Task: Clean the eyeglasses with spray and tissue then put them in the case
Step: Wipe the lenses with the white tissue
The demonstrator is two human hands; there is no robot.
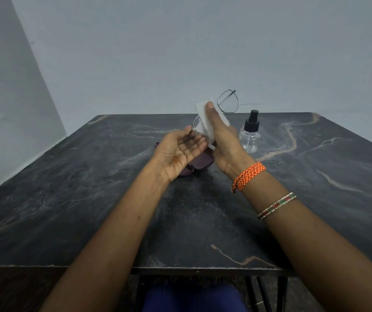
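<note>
Wiping step, in progress by my judgement. You hold the wire-frame eyeglasses [226, 102] raised above the far part of the dark marble table [68, 188], between both hands, clear of the surface. That keeps both lens faces reachable.

Left hand [180, 149]: palm up, fingers nearly straight and relaxed, fingertips at the lower rim of the frame. It appears to cradle and steady the glasses, not clamp them; whether the thumb pinches the rim I cannot tell.

Right hand [222, 136]: thumb and fingers pinch the folded white tissue [203, 109] around the nearer lens, thumb pressing on the side facing you. The tissue hides that lens almost fully; the other lens stands free and upward, one temple arm trailing out to the right.

The spray bottle [250, 134] stands upright just right of your right hand, touched by neither hand, near enough for a second spritz. The maroon case [200, 162] lies open on the table directly under your hands, mostly hidden by them, placed so that stowing should be a short drop.

Count: eyeglasses 1, tissue 1, spray bottle 1, case 1. On your right forearm: orange braided wristband [248, 175] 1, beaded bangle [276, 205] 1.
</note>
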